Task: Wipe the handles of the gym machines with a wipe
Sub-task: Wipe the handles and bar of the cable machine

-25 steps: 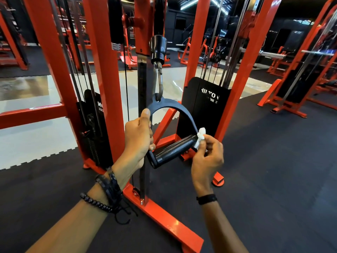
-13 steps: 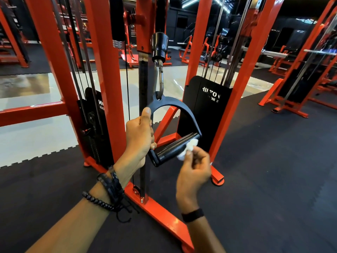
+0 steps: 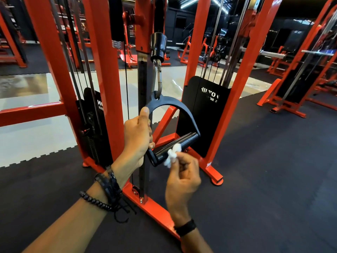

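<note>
Now wipe [image 3: 172, 155] against handle [image 3: 175, 147].

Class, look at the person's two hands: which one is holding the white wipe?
The right hand, the one with a single black wristband, pinches the wipe against the handle's grip bar. The left hand, with several bracelets, grips the handle's frame instead.

Black rubber floor [image 3: 273, 170] (pale glossy strip [image 3: 32, 139] beyond)

Both my forearms are bare, no sleeves. On my left wrist [image 3: 107, 189] I wear a stack of black braided bands [image 3: 110, 187] and a dark bead bracelet [image 3: 94, 201], loose cord ends trailing toward five o'clock. My right wrist [image 3: 184, 226] carries one plain black band [image 3: 186, 228].
</note>
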Available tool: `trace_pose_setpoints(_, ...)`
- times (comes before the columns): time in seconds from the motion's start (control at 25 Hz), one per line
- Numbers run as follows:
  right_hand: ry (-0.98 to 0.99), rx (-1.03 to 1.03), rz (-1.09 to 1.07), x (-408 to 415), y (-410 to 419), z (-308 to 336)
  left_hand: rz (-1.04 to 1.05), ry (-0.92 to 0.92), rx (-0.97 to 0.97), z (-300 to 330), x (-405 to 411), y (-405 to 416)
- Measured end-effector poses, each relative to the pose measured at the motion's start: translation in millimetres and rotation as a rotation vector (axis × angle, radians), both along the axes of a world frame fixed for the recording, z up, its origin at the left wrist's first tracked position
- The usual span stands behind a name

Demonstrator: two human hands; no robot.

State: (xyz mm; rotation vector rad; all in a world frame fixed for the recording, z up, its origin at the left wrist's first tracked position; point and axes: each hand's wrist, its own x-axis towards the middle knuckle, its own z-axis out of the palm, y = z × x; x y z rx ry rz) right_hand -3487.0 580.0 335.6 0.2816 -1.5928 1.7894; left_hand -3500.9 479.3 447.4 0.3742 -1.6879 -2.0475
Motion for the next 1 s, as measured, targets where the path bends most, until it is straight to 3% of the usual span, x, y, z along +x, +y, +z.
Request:
trace_pose_setpoints(0.2, -0.146, -0.090, -0.127, -57, 36, 13, -0.003, -0.010, -0.010, 4, 5, -2)
trace_pose_setpoints(0.6, 0.099, 0.282, -0.138, -41, 31, 33, 0.016, -0.015, -0.030, 7, 8, -5)
trace_pose_setpoints(0.88, 0.035, 0.193, -0.204, -51, 50, 37, 0.004, -0.009, -0.017, 9, 11, -4)
trace_pose_setpoints(1.0, 0.064, 0.289, -0.172, -33, 38, 35, 0.017, -0.015, -0.042, 8, 10, -5)
